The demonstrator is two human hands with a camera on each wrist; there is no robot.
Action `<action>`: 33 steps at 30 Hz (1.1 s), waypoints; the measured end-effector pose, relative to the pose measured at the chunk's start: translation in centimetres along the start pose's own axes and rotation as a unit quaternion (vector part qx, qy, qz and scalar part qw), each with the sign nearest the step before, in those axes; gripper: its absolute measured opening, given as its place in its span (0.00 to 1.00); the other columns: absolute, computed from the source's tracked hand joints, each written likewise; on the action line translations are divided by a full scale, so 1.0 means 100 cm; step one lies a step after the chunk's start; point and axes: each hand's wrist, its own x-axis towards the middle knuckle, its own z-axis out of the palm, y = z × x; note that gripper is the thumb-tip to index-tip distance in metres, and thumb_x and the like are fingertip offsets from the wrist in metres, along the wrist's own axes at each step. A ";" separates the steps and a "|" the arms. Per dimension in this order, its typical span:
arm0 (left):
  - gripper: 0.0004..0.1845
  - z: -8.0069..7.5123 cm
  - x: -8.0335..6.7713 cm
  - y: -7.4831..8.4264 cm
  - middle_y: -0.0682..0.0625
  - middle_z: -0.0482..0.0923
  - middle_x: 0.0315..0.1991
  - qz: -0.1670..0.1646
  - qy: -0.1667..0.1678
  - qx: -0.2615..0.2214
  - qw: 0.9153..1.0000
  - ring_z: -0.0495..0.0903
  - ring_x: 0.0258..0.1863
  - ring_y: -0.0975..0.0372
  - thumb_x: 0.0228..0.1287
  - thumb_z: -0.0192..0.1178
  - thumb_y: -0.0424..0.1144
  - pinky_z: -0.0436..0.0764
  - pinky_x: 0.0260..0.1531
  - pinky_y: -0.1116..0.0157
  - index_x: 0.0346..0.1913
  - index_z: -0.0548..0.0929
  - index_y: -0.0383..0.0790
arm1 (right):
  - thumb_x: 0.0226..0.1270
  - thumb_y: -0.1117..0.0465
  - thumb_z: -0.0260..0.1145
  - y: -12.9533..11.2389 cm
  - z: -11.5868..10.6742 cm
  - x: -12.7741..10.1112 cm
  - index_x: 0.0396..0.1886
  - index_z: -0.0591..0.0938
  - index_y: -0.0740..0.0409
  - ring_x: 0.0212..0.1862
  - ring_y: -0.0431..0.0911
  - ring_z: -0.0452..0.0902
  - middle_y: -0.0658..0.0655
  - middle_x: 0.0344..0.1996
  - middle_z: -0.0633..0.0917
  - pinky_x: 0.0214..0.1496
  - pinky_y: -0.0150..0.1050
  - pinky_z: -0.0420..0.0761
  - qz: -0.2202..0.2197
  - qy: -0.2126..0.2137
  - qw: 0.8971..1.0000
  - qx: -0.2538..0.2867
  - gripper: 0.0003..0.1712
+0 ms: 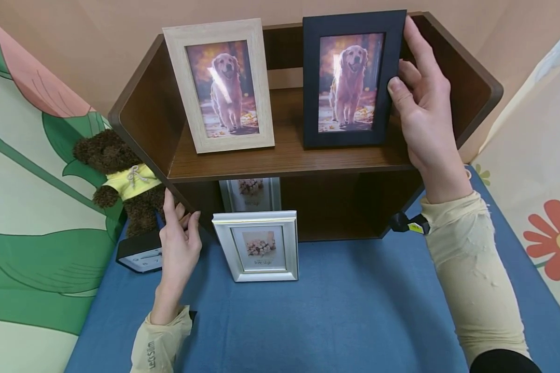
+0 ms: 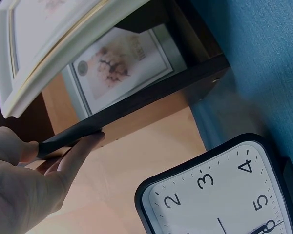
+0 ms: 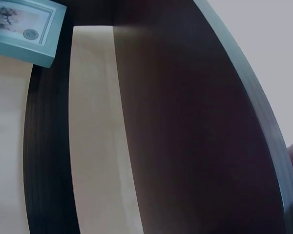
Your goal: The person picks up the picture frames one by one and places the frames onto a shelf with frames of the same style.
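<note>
My right hand (image 1: 424,98) pinches the right edge of a black picture frame (image 1: 310,83), its thumb on the front. The frame, with a dog photo, stands on the upper board of a brown wooden shelf (image 1: 289,163). Left of it stands a pale wood-toned picture frame (image 1: 267,103) with the same photo. My left hand (image 1: 179,248) grips the shelf's left side panel; the left wrist view shows thumb and fingers on opposite faces of that panel (image 2: 136,105). Just right of that hand is a silver-white picture frame (image 1: 289,248) with a flower print.
Another silvery flower frame (image 1: 275,194) is in the lower compartment, partly hidden. A brown teddy bear (image 1: 107,150) in a yellow shirt leans at the shelf's left, behind a black-rimmed clock (image 1: 140,259). A blue cloth (image 1: 280,321) covers the table. Painted panels flank both sides.
</note>
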 end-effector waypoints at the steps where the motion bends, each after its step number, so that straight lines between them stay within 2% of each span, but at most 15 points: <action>1: 0.42 0.000 0.000 0.000 0.30 0.78 0.68 0.000 0.000 -0.001 1.000 0.86 0.53 0.34 0.78 0.55 0.18 0.82 0.45 0.37 0.86 0.49 0.37 | 0.83 0.75 0.53 0.000 0.000 0.000 0.87 0.63 0.49 0.74 0.52 0.72 0.53 0.77 0.72 0.70 0.45 0.76 0.002 0.000 1.000 -0.001 0.38; 8: 0.42 0.000 0.001 0.001 0.30 0.78 0.68 -0.002 -0.001 -0.006 1.000 0.86 0.53 0.33 0.78 0.55 0.19 0.82 0.44 0.36 0.86 0.49 0.37 | 0.84 0.73 0.53 -0.001 -0.001 -0.001 0.88 0.60 0.47 0.74 0.53 0.72 0.56 0.77 0.72 0.72 0.46 0.73 0.007 -0.012 0.999 -0.029 0.39; 15: 0.42 0.000 0.000 0.000 0.31 0.78 0.68 0.000 -0.001 0.000 1.000 0.86 0.53 0.34 0.78 0.55 0.18 0.83 0.43 0.40 0.86 0.48 0.36 | 0.85 0.66 0.55 0.000 0.001 -0.008 0.89 0.57 0.46 0.76 0.49 0.69 0.53 0.78 0.70 0.76 0.47 0.69 0.013 0.012 0.997 -0.072 0.38; 21: 0.42 0.000 0.000 0.000 0.30 0.78 0.68 -0.004 -0.002 -0.005 1.000 0.86 0.54 0.34 0.78 0.55 0.18 0.82 0.45 0.38 0.86 0.48 0.37 | 0.83 0.65 0.57 0.002 0.003 -0.016 0.87 0.58 0.55 0.80 0.50 0.62 0.54 0.81 0.66 0.80 0.47 0.63 -0.026 0.016 0.998 -0.057 0.37; 27: 0.42 0.000 0.000 0.001 0.28 0.77 0.67 -0.005 -0.004 -0.004 1.000 0.86 0.53 0.33 0.78 0.54 0.18 0.82 0.46 0.37 0.86 0.48 0.36 | 0.82 0.67 0.58 -0.001 0.004 -0.029 0.83 0.65 0.61 0.80 0.51 0.65 0.56 0.80 0.69 0.80 0.46 0.63 -0.058 0.028 0.997 -0.046 0.34; 33: 0.42 -0.001 0.000 0.001 0.28 0.77 0.67 -0.001 -0.003 -0.004 1.000 0.85 0.53 0.33 0.78 0.54 0.18 0.82 0.46 0.37 0.86 0.48 0.35 | 0.81 0.67 0.57 -0.006 0.001 -0.045 0.81 0.67 0.61 0.80 0.53 0.66 0.59 0.78 0.72 0.79 0.46 0.64 -0.093 0.023 0.992 -0.081 0.32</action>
